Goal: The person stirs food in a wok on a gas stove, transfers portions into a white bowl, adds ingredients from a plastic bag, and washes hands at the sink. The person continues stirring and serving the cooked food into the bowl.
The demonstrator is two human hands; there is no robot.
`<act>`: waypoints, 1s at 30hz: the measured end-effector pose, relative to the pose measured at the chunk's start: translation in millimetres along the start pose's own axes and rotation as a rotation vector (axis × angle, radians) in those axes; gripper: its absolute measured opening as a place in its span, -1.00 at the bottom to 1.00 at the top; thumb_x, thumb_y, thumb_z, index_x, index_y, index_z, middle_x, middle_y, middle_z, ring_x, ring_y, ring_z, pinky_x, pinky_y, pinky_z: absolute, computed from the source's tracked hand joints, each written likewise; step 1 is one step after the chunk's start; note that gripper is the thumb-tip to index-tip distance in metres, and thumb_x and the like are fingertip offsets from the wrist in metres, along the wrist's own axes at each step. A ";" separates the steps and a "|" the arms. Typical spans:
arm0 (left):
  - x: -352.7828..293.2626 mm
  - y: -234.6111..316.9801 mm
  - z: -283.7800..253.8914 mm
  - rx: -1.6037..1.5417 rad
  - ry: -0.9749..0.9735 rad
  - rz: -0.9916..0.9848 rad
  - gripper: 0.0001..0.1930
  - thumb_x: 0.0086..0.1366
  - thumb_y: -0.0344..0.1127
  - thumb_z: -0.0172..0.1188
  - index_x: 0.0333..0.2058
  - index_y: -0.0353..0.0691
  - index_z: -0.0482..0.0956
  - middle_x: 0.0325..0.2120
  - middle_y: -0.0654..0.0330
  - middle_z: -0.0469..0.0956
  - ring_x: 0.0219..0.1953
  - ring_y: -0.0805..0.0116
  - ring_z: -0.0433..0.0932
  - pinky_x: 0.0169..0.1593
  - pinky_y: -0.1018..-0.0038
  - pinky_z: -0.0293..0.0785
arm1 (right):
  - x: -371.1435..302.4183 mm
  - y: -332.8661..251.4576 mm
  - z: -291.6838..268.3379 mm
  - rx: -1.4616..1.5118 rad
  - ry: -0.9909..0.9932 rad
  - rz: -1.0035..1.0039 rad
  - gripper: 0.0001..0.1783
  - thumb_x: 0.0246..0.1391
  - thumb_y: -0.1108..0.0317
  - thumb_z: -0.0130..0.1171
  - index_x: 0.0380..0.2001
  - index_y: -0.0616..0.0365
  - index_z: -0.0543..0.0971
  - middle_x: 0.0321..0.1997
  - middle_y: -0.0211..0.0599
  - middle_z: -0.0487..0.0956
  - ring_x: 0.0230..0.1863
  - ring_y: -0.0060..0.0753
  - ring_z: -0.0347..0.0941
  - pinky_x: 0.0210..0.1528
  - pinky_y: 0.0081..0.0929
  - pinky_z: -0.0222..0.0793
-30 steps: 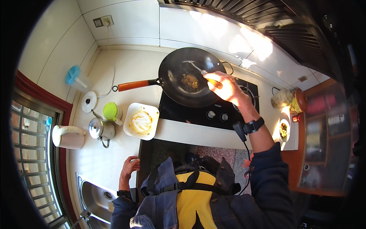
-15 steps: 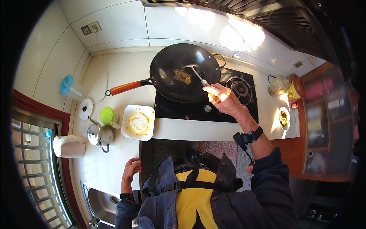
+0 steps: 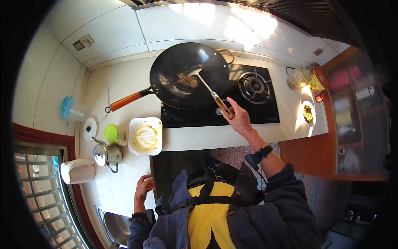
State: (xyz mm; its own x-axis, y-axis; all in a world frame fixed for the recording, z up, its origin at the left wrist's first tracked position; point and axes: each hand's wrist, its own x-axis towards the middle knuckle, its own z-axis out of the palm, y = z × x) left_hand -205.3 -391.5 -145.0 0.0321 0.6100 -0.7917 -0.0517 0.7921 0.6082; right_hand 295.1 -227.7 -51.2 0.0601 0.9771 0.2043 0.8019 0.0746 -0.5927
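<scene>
A black wok (image 3: 186, 93) with an orange-brown handle sits over the left side of the stove, with a small heap of browned food (image 3: 187, 81) in it. My right hand (image 3: 240, 119) is loosely round the wooden grip of a metal spatula (image 3: 210, 90), whose head lies against the food. Nothing shows in my left hand (image 3: 144, 185), its fingers apart and slightly bent beside the counter's front edge. A white square dish (image 3: 146, 136) smeared with yellowish residue stands on the counter left of the stove.
A bare burner (image 3: 255, 86) lies right of the wok. At left are a metal kettle (image 3: 108, 156), a green-lidded cup (image 3: 112, 133), a cream jug (image 3: 78, 171) and a sink (image 3: 118, 224). On the right stand a small plate of chopped food (image 3: 307, 113) and jars (image 3: 299, 78).
My right hand has drawn back toward the end of the spatula grip and its hold looks looser. The spatula head has shifted to the food's upper edge. The whole view has shifted slightly.
</scene>
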 end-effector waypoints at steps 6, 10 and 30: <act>2.4 1.1 1.5 0.071 0.007 -0.011 -0.54 0.25 -0.20 0.25 0.06 -0.27 0.41 -0.42 0.16 0.57 -0.41 0.35 0.60 -0.32 0.44 0.61 | -35.5 34.5 10.3 0.125 0.036 0.169 -0.75 0.16 0.25 0.19 -0.19 0.17 0.62 -0.48 -0.05 0.62 -0.41 -0.03 0.60 -0.32 -0.25 0.50; 4.6 0.5 -1.6 0.102 0.021 -0.030 -0.57 0.26 -0.19 0.23 0.03 -0.26 0.43 -0.42 0.14 0.58 -0.41 0.33 0.62 -0.30 0.42 0.61 | -80.8 71.4 11.5 -0.065 -0.054 0.226 -0.73 0.17 0.21 0.15 -0.21 0.17 0.63 -0.43 0.04 0.62 -0.37 0.03 0.61 -0.29 -0.22 0.50; 32.3 -2.0 19.9 0.446 0.228 -0.130 -0.43 0.05 -0.15 0.43 -0.14 -0.24 0.26 -0.58 0.18 0.44 -0.64 0.35 0.46 -0.57 0.41 0.51 | -134.7 216.2 -83.0 -0.218 -0.597 0.764 -0.51 -0.28 0.10 0.30 -0.32 0.28 0.59 -0.23 0.13 0.62 -0.10 0.03 0.56 -0.02 -0.19 0.44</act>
State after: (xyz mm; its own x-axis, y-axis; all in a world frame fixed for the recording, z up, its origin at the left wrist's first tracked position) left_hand -184.3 -373.0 -170.7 -0.2114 0.5255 -0.8242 0.3707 0.8233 0.4299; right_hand 509.7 -359.8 -142.2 0.3455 0.6919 -0.6340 0.7680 -0.5967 -0.2328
